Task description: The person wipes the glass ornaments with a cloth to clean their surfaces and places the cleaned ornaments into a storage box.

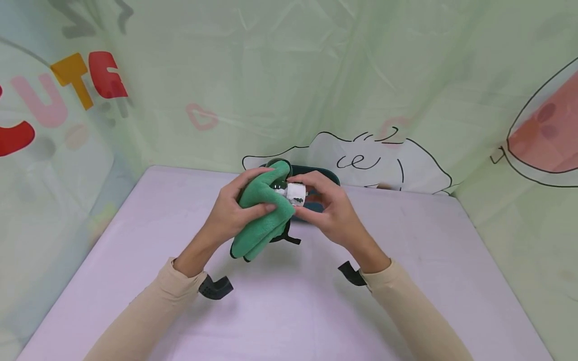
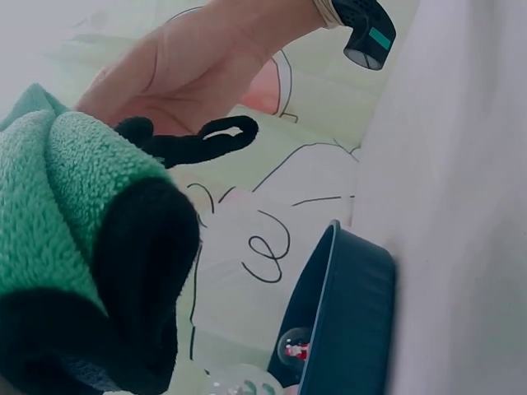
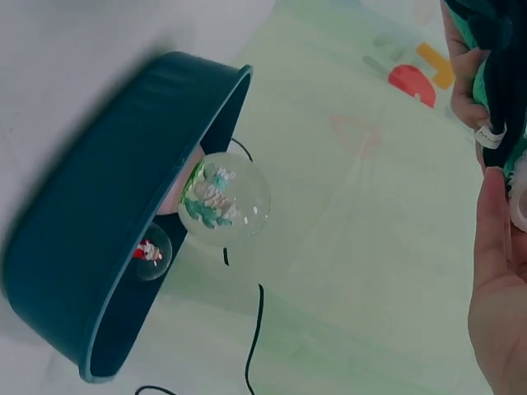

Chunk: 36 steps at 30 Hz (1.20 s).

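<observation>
My left hand holds a folded green cloth with dark edging and a black hanging loop. Between thumb and fingers, my right hand pinches the white base of a small snow globe. The cloth partly wraps the globe's glass end and hides much of it. In the right wrist view, only a sliver of the white base shows at the right edge. Both hands are above the table, close together.
Behind the hands stands a dark teal basin. It holds a larger clear snow globe with white and green figures, and a smaller one with a red and white figure. A printed curtain hangs behind the pale table.
</observation>
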Motion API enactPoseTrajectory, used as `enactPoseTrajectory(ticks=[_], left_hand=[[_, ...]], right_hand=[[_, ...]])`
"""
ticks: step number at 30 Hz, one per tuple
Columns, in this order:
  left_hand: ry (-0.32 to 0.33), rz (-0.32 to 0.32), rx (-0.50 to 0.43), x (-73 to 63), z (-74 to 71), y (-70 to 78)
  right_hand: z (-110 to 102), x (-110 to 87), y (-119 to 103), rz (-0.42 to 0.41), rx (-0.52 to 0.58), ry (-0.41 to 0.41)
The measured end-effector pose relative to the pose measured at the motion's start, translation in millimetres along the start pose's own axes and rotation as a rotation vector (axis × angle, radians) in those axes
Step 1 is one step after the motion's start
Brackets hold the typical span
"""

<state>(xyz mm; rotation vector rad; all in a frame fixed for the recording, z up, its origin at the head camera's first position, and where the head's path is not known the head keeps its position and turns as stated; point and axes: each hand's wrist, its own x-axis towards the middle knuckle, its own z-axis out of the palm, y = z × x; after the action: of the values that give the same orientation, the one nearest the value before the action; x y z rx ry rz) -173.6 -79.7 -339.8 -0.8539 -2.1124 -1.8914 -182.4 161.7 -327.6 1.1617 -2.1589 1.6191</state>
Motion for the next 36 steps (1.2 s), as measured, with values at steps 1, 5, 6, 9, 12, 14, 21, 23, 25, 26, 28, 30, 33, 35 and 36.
enactPoseTrajectory(ticks=[1,5,6,9,12,14,21,23,25,26,28,30,33,35,36], left_hand=[[-0.003,-0.004,0.003,0.3,-0.1,-0.2],[-0.016,-0.018,0.005,1.3,0.0,-0.6],[-0.019,-0.021,0.002,1.5,0.0,-0.7],[-0.023,-0.035,0.007,1.8,0.1,-0.9],[-0.027,-0.047,0.008,2.7,-0.1,-1.3],[-0.028,-0.057,0.008,3.3,-0.4,-1.1],[-0.05,-0.092,-0.001,5.4,-1.7,1.0],[-0.069,-0.106,-0.002,5.2,-2.6,1.5],[-0.092,-0.12,0.002,4.7,-3.7,1.5],[-0.105,-0.127,0.004,4.3,-4.2,1.3],[-0.13,-0.129,-0.002,3.6,-5.1,0.4],[-0.142,-0.119,-0.005,3.0,-5.5,-0.5],[-0.144,-0.084,-0.017,2.7,-4.8,-1.5],[-0.136,-0.058,-0.024,2.8,-4.1,-1.2],[-0.133,-0.048,-0.028,2.9,-3.8,-1.1]], right_hand=[[0,0.2,0,-0.023,-0.038,0.003],[0,0.8,1,-0.114,-0.167,0.009],[0,0.9,1,-0.138,-0.191,0.009],[0,1.4,2,-0.202,-0.234,0.012],[0,2.5,2,-0.269,-0.264,0.013],[0,3.4,2,-0.316,-0.288,0.016],[-5,4.7,5,-0.436,-0.383,0.014],[-7,4.6,6,-0.446,-0.387,-0.002],[-9,4.4,6,-0.45,-0.375,-0.022],[-10,4.3,6,-0.448,-0.355,-0.032],[-11,3.7,6,-0.427,-0.314,-0.046],[-12,2.9,6,-0.383,-0.268,-0.051],[-11,1.3,5,-0.294,-0.205,-0.042],[-10,0.6,4,-0.233,-0.169,-0.036],[-10,0.5,3,-0.208,-0.152,-0.034]])
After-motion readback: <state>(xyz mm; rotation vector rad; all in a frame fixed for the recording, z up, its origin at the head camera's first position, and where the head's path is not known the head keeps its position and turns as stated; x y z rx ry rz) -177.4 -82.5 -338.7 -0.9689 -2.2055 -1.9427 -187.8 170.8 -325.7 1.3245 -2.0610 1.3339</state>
